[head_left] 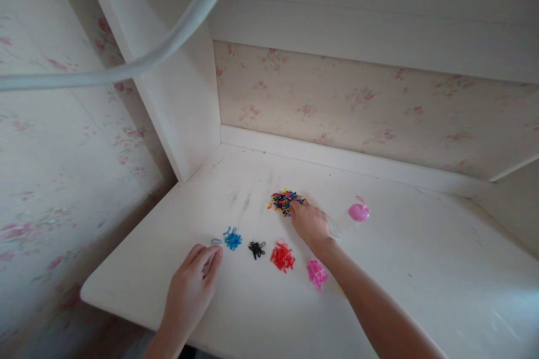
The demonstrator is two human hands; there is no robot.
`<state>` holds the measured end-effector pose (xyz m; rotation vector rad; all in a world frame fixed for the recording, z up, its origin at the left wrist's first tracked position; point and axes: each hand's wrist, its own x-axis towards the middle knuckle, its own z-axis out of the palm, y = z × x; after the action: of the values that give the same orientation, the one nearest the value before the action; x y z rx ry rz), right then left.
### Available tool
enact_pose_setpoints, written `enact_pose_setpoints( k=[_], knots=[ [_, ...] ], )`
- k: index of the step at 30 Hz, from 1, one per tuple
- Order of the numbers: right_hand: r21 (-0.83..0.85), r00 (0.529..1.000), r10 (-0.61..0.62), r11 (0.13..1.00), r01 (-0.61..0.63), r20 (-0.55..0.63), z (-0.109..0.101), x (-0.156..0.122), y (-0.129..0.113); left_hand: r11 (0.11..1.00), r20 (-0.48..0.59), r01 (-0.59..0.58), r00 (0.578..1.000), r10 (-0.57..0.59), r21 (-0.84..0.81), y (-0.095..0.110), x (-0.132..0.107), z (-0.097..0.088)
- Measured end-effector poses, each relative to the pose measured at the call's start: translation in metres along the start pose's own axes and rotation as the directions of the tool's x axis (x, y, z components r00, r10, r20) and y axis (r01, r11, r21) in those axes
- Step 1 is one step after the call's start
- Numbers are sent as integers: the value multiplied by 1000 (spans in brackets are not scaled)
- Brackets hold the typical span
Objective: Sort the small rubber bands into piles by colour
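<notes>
My right hand (310, 224) reaches into a mixed pile of small colourful rubber bands (283, 200), its fingertips bunched together at the near right edge. Whatever they pinch is hidden. Nearer the front left, my left hand (194, 277) is curled with thumb and fingers closed; what they hold, if anything, cannot be made out. A single bluish band (216, 241) lies just beyond its fingertips, beside a pile of blue bands (232, 239). To the right follow a small black pile (256, 249), a red pile (282, 256) and a pink pile (317, 274).
A pink lid-like piece with a loop (359, 212) lies right of my right hand. A clear plastic container (334, 228) is partly hidden behind that hand. Something yellow (341, 290) peeks out by my right forearm. The white desk (404, 303) meets a side panel (185, 101) at left.
</notes>
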<state>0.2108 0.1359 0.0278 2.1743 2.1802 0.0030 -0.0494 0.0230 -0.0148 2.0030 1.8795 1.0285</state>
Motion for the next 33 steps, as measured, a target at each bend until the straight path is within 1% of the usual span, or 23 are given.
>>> enact_pose_setpoints(
  k=[8, 12, 14, 16, 20, 23, 26, 28, 30, 33],
  knots=[
    [56, 999, 48, 997, -47, -9, -10, -5, 9, 1000, 14, 21, 1000, -21, -3, 1, -1, -1],
    [97, 999, 26, 995, -24, -23, -15, -16, 6, 1000, 8, 24, 1000, -24, -15, 3, 0, -1],
    [127, 999, -34, 991, 36, -23, -18, -27, -3, 999, 6, 37, 999, -37, -22, 3, 0, -2],
    [161, 991, -132, 978, 133, -16, -20, -39, -17, 997, 9, 64, 998, -64, -37, 3, 1, -2],
    [213, 944, -331, 921, 325, -11, -24, -59, -53, 989, 28, 112, 994, -110, -93, 4, 2, -3],
    [229, 909, -417, 883, 410, -20, -24, -61, -78, 985, 8, 147, 989, -147, -92, 4, 2, -4],
    [230, 887, -461, 861, 454, -23, -23, -56, -94, 987, -46, 160, 986, -160, -8, 2, 2, -3],
    [230, 881, -472, 855, 465, -28, -25, -54, -97, 985, -67, 146, 988, -140, 93, 1, 2, -2],
    [234, 884, -466, 855, 462, -41, -28, -56, -92, 969, -66, 126, 991, -115, 212, 0, 2, 1],
    [263, 893, -444, 855, 447, -74, -36, -68, -72, 915, -25, 116, 993, -116, 387, 2, 3, 4]
  ],
)
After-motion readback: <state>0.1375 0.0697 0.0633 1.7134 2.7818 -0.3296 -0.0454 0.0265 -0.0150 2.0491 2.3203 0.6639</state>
